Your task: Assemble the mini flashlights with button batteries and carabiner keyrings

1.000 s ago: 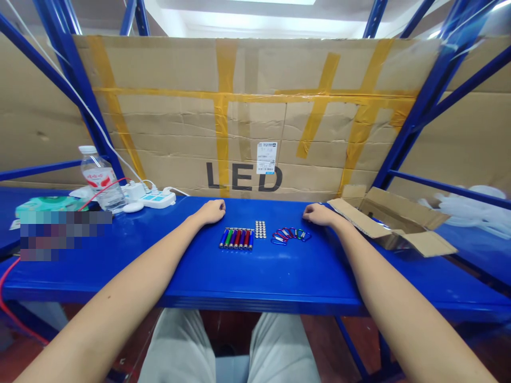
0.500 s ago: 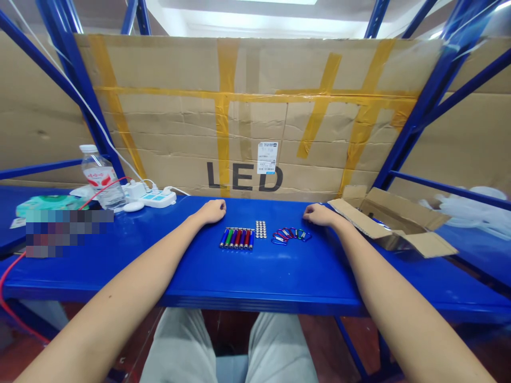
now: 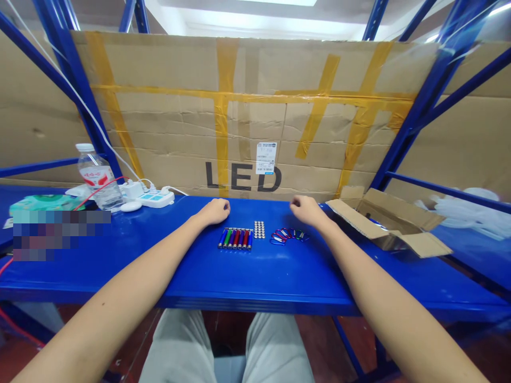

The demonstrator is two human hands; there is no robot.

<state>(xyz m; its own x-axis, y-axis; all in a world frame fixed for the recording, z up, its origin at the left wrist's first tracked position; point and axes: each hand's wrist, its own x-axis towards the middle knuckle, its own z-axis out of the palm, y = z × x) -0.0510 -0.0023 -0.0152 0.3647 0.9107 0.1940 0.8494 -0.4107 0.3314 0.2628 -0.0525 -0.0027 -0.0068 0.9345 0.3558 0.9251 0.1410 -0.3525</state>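
Loosely curled, my left hand rests on the blue table behind a row of small torches in blue, green and red, laid side by side. No object shows in it. My right hand is closed with its fingers folded in, above and behind a curved line of carabiners in several colours; nothing shows in its grip. Between torches and carabiners, small silver button cells are set out in a neat grid. Neither hand touches these items.
An open cardboard box sits at the right. On the left are a water bottle, a white power strip with cables, and a green packet. A large taped cardboard panel stands behind the blue table.
My right hand has moved left, and its fingers have folded in more. My left hand stays nearly in place. The torches, button cells and carabiners keep their arrangement.
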